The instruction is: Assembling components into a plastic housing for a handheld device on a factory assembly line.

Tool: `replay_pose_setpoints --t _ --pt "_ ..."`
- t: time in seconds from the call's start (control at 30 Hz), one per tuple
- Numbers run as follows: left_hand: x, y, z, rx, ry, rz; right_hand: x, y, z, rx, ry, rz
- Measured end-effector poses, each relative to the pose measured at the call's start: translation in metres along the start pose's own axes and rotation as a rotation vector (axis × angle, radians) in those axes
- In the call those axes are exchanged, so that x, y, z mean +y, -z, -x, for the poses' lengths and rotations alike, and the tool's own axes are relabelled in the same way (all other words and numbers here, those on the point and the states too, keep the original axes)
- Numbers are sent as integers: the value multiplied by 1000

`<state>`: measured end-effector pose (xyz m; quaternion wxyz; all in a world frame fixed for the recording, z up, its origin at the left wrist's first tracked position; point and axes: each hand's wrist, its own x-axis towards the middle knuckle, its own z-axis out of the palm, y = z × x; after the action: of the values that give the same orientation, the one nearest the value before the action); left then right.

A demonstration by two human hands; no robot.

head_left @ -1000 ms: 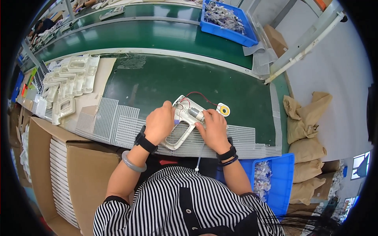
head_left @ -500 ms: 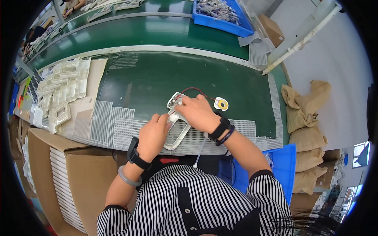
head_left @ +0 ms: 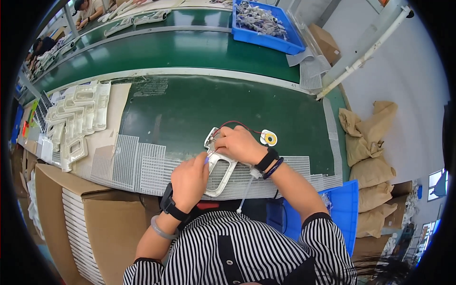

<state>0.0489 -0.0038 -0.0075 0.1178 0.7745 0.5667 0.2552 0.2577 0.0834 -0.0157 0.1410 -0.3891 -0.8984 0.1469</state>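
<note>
A white plastic shell with a looped handle lies on the table edge under both hands. My left hand is pinched at the handle's left side. A small purple piece shows at its fingertips, and a thin reddish wire runs from there toward my right hand. My right hand is closed over the shell's upper part; its fingertips are largely hidden. From the shell's top a red wire arcs right to a round yellow disc on a white base, lying on the green surface.
Similar white shells are piled at left. A cardboard box with stacked white parts stands near left. Blue bins sit at the back and near right. A white cable tie-like strip hangs by my right wrist. People work far left.
The view has tilted, so the table sits lower in the picture. My left fingertips are now closer to my right hand, with the purple piece in plainer sight. The shell stays between my hands.
</note>
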Motion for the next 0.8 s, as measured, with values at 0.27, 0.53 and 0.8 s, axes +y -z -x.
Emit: replay_pose_setpoints --t 0.27,0.53,0.8 --pt "3 -5 0 4 -243 -193 3 10 -5 -49 50 -6" --pt "10 1 -1 126 -187 43 13 16 -6 -50 -33 -241" --pt "13 -11 10 0 -200 -147 8 3 -8 -90 40 -71"
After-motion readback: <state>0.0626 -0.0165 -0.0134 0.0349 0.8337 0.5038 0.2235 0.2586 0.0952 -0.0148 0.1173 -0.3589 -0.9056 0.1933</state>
